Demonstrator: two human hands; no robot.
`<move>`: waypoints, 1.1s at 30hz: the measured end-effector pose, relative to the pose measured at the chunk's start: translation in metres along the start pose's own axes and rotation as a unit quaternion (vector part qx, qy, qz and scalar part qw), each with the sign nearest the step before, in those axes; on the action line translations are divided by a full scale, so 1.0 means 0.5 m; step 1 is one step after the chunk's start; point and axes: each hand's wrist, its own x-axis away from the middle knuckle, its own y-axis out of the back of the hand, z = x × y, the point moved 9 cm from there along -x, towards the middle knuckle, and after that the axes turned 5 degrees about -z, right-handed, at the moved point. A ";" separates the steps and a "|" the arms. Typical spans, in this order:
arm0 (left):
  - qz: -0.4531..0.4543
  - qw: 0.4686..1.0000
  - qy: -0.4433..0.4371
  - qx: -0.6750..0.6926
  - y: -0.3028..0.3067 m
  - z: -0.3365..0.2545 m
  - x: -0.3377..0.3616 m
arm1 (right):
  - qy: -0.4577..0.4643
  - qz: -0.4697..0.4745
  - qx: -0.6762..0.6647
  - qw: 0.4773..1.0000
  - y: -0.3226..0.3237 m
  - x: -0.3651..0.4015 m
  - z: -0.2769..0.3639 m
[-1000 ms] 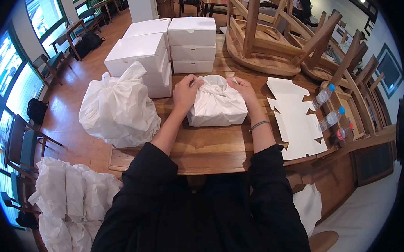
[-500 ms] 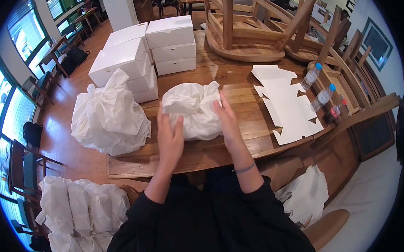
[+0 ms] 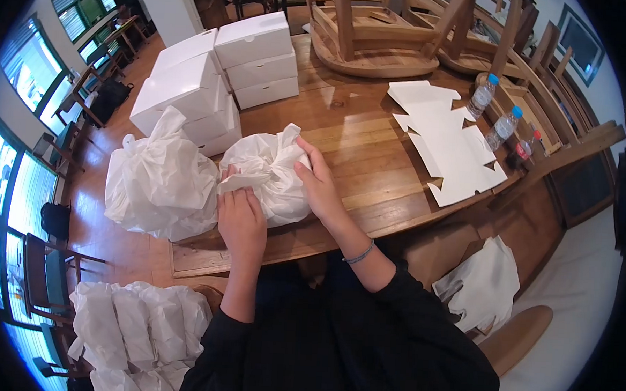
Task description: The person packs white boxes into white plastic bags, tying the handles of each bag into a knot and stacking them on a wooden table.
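Crinkled white bag (image 3: 285, 203); top knotted; 2 ends (image 3: 286, 140) splayed.

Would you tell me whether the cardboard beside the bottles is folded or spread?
Spread: the cardboard lies opened out, its notched outline showing.

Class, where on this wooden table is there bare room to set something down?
Bare tabletop lies between the bundled bag at the right hand and the flat white card, back toward the upturned chair. The table's left is crowded: white boxes, another bag and the left hand sit close together.
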 end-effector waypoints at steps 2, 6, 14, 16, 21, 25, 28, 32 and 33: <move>0.003 1.000 -0.009 0.012 -0.002 0.000 -0.001 | -0.003 0.001 0.001 1.000 0.003 -0.006 -0.013; -0.074 0.990 -0.026 0.120 0.020 0.000 0.011 | 0.017 -0.022 -0.055 0.998 0.027 0.000 0.019; -0.210 0.937 -0.088 0.265 0.089 -0.029 0.107 | 0.179 -0.195 0.068 0.962 0.258 0.097 0.247; -0.189 0.934 -0.098 0.287 0.093 -0.025 0.133 | 0.222 -0.272 0.143 0.925 0.367 0.131 0.302; -0.073 0.938 -0.119 0.318 0.079 -0.030 0.149 | 0.164 -0.481 0.359 0.783 0.738 0.275 0.402; -0.007 0.935 -0.060 0.350 0.059 -0.011 0.151 | -0.209 -0.441 0.583 0.649 0.992 0.430 0.329; 0.045 0.925 -0.013 0.377 0.041 0.001 0.152 | -0.369 -0.394 0.529 0.655 1.121 0.542 0.172; 0.122 0.904 0.010 0.410 0.017 0.014 0.155 | -0.380 -0.379 0.579 0.614 1.197 0.607 -0.029; 0.141 0.895 0.030 0.422 0.011 0.021 0.156 | -0.452 -0.410 0.584 0.535 1.046 0.597 0.077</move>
